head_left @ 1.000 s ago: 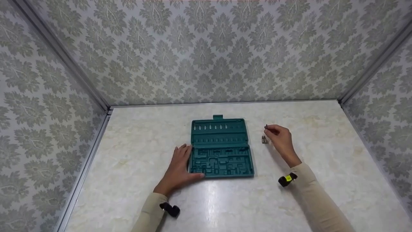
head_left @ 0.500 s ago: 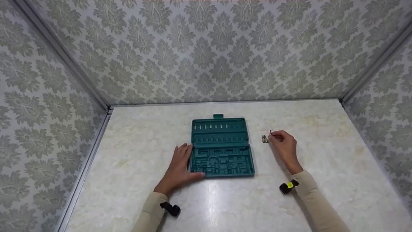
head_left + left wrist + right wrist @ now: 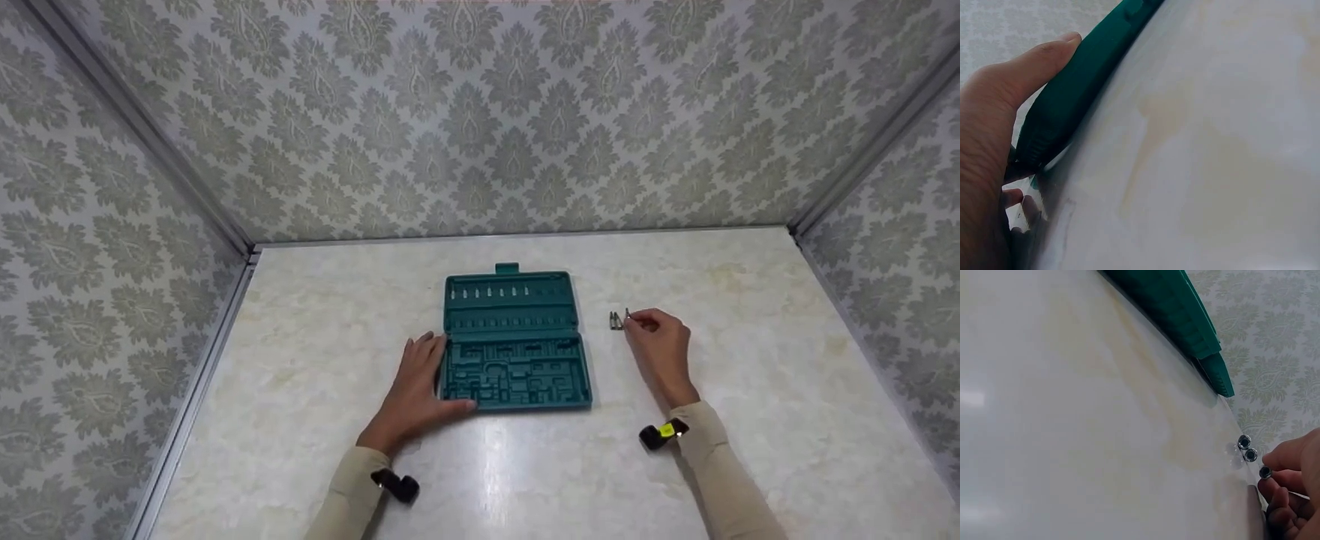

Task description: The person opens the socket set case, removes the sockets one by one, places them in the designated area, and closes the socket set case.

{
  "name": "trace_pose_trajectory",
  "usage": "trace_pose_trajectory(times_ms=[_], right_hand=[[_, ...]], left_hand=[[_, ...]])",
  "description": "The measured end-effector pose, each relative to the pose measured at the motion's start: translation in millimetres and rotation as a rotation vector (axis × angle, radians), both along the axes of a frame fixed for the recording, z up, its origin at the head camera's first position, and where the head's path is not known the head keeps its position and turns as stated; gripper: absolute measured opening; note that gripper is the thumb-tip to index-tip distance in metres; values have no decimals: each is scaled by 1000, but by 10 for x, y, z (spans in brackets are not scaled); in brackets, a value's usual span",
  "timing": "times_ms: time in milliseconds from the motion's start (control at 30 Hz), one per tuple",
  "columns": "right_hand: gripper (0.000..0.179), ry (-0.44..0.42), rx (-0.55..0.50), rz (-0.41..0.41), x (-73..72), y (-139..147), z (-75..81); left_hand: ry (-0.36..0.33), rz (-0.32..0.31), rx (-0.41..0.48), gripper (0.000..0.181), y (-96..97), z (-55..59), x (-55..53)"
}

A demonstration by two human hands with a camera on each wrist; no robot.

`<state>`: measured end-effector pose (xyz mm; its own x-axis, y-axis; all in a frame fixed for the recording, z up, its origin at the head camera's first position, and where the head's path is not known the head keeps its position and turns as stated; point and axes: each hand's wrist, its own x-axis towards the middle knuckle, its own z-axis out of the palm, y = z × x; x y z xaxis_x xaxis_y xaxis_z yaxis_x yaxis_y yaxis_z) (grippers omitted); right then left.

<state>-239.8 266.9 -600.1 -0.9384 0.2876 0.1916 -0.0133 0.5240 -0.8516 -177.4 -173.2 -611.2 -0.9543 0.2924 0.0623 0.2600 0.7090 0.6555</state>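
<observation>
- Head: My left hand (image 3: 409, 397), fingers spread wide, braced the unfolded green case (image 3: 517, 367), presumably to steady it on the worktop (image 3: 330, 330). My right hand (image 3: 661, 349) pinched a metal piece (image 3: 628, 313) beside two similar pieces (image 3: 613, 321).
- Left wrist: My thumb bore against the case edge.
- Right wrist: Narrowed fingers left the piece's hollow end exposed.

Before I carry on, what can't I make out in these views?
- Head: the lower part of the held metal piece, hidden by the right hand.
- Head: any markings on the row of small pieces, too small.
- Left wrist: inside of the green case, hidden by its own wall; top edge crops it.
- Right wrist: rest of the right hand, cut off by the right edge.
</observation>
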Motion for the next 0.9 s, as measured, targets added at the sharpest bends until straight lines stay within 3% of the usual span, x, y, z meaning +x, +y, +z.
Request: trace_pose_trajectory(times_ms=[567, 900], right_hand=[[14, -43, 24, -36, -25, -85, 41], [15, -27, 36, -43, -41, -84, 9]], left_hand=[[-12, 0, -3, 135, -3, 12, -4], [23, 2, -13, 133, 15, 6, -14]])
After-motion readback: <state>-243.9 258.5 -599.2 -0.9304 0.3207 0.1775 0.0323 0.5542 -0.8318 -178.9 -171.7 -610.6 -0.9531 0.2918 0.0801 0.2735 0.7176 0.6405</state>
